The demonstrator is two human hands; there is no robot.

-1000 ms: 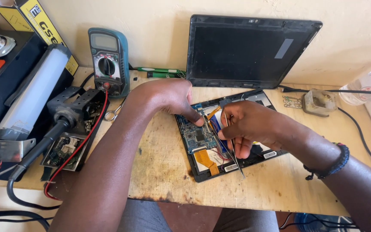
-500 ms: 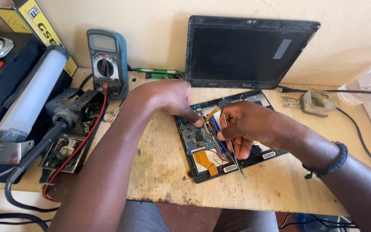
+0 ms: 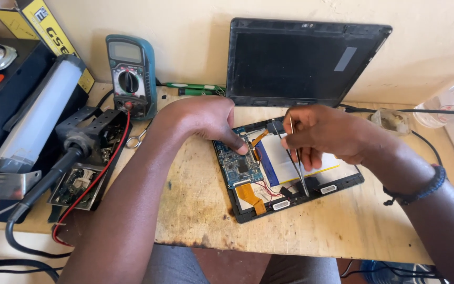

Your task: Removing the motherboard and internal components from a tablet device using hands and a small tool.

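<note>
The left hand (image 3: pixel 206 120) is lying palm down at the top left corner of the opened tablet (image 3: pixel 285 168), its fingertips pressing there. The right hand (image 3: pixel 324 134) is hovering over the tablet's middle, fingers pinching thin tweezers (image 3: pixel 298 163) that are pointing down. Both forearms are reaching in from below.

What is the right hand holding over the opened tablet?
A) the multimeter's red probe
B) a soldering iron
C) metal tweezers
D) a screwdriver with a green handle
C: the right hand pinches slim metal tweezers whose tips point down at the lower part of the opened tablet, while the left hand presses fingertips on the blue circuit board.
</note>
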